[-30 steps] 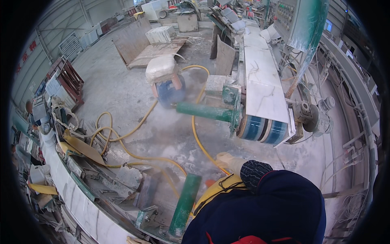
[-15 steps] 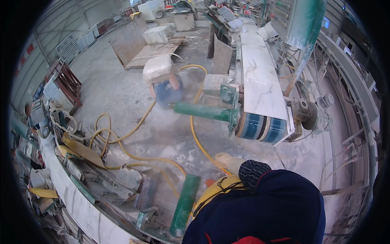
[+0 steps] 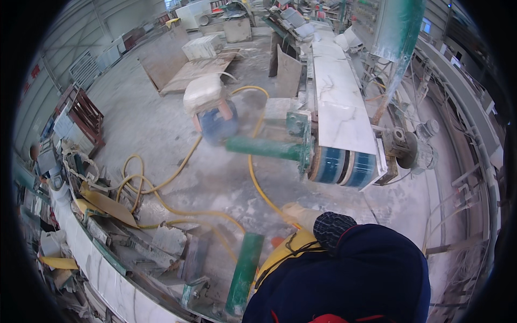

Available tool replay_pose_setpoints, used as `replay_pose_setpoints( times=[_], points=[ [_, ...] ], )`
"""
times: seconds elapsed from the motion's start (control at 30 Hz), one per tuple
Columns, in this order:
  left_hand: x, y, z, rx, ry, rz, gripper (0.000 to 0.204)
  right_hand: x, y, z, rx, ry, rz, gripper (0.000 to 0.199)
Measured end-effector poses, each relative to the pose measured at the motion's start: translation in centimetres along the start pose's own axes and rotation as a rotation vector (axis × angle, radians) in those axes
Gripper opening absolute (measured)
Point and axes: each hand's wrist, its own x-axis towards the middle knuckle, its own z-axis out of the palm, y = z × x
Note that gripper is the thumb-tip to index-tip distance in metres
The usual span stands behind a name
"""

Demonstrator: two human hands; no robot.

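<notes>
My right hand (image 3: pixel 300 213), in a pale glove below a dark patterned cuff (image 3: pixel 332 229), reaches out in front of my body beside a yellow hose (image 3: pixel 263 189). The hose runs right up to the glove. I cannot make out whether the fingers grip it, as they are pale and blurred. A dark blue sleeve (image 3: pixel 377 258) and a yellow apron (image 3: pixel 288 250) fill the lower middle. My left hand is not in view. A small orange thing (image 3: pixel 277 241), partly hidden, shows beside the apron.
A conveyor carrying white marble-patterned slabs (image 3: pixel 339 107) ends at blue rollers (image 3: pixel 344 166). One green cylinder (image 3: pixel 264 147) juts from it; another green cylinder (image 3: pixel 245 269) stands near me. A white-wrapped bundle (image 3: pixel 204 94) tops a blue drum-like thing (image 3: pixel 218 126). Broken slabs (image 3: pixel 169 239) lie left.
The whole view has shifted slightly, so the surroundings appear a little further left. My right hand stays beside the hose.
</notes>
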Motion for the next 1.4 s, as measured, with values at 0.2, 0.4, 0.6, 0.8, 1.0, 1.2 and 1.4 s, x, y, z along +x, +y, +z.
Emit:
replay_pose_setpoints(
  times=[0.2, 0.4, 0.6, 0.8, 1.0, 1.2, 1.4],
  points=[
    [-0.5, 0.2, 2.2, 0.035, 0.144, -0.069, 0.04, 3.5, 4.5, -1.1, -0.554, 0.039, -0.522, 0.021],
    [-0.4, 0.4, 2.0, 0.067, 0.226, -0.156, 0.026, 0.6, 1.5, 0.2, -0.256, 0.016, -0.329, 0.02],
    [-0.5, 0.2, 1.7, 0.085, 0.249, -0.099, 0.031, -0.4, -0.2, 0.7, -0.009, 0.041, -0.06, 0.016],
    [-0.6, 0.3, 1.5, 0.058, 0.188, -0.084, 0.033, -0.3, -0.3, 0.7, 0.046, 0.084, 0.137, 0.021],
    [-0.5, 0.6, 0.7, 0.041, 0.144, -0.072, 0.036, -0.4, -1.1, 1.5, -0.157, 0.128, 0.135, 0.021],
    [-0.6, 0.9, 0.1, 0.028, 0.109, -0.058, 0.038, -1.1, -1.6, 1.6, 0.119, 0.06, 0.188, 0.019],
    [-0.5, 1.4, -0.7, 0.015, 0.08, -0.051, 0.041, 0.9, 0.4, 0.4, 0.387, -0.16, 0.262, 0.02]
  ],
)
